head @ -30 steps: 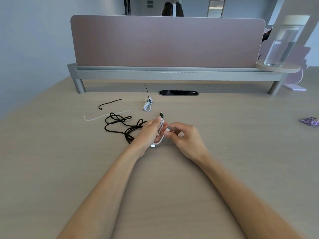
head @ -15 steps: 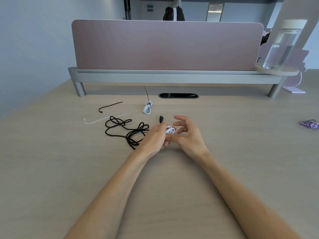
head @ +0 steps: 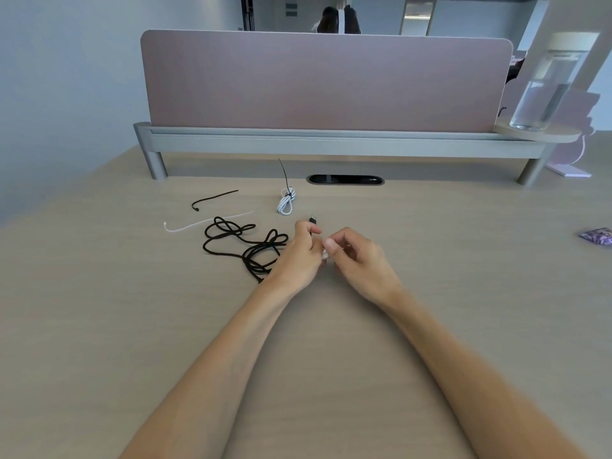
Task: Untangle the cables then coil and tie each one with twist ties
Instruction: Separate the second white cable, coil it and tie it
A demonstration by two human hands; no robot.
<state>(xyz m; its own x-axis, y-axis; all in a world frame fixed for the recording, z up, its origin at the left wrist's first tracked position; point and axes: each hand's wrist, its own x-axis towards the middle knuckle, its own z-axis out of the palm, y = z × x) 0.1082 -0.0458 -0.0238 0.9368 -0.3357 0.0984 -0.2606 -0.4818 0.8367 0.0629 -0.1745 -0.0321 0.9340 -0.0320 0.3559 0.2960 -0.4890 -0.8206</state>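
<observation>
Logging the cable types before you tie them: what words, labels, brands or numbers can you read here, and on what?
No text can be read.
Purple wrapper at far right: print too blurred to read.
Wall plates in the far room: too small to read.
White cable between left hand and right hand: mostly hidden, no print shows.
Black plug beyond the left hand: no marking shows.

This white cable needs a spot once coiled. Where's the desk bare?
Bare desk: right of the right hand to the purple wrapper, and beside the forearms. Crowded left of the left hand: black cable, black tie, white tie, tied white coil.
</observation>
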